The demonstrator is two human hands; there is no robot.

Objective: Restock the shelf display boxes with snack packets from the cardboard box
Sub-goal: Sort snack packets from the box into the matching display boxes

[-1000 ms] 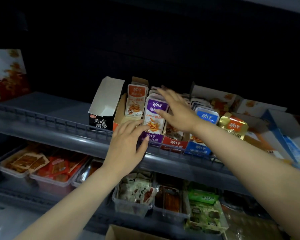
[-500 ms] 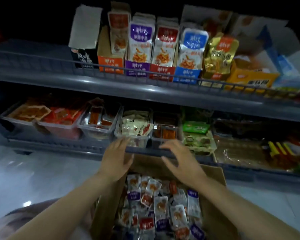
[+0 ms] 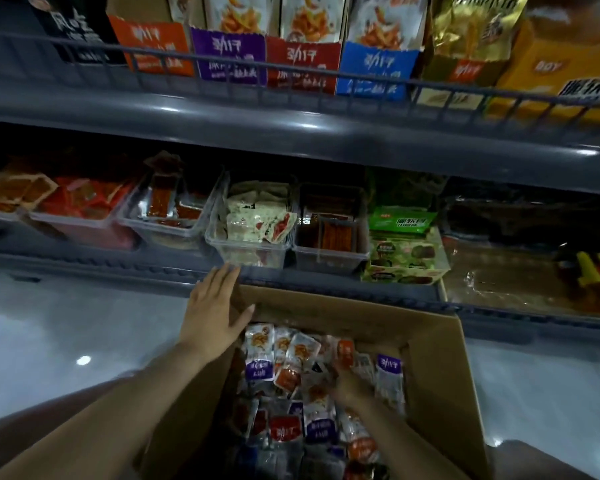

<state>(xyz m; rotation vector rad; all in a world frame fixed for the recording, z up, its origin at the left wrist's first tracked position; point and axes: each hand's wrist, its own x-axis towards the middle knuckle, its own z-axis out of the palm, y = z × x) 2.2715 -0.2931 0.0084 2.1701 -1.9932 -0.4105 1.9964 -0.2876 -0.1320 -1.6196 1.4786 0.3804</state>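
In cardboard box (image 3: pixel 440 358) — glossy packets (image 3: pixel 260 355), right hand (image 3: pixel 347 386)

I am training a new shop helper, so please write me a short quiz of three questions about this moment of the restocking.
1. Fill in: on the upper grey shelf, the box between the purple paper display box and the blue paper display box is coloured ___.
2. True or false: the left hand is curled round something.
3. Where is the right hand? A) inside the brown cardboard box, among the small foil snack packets; B) on the upper shelf; C) out of view.
Key: 1 red, the red paper display box; 2 false, its fingers are straight; 3 A.
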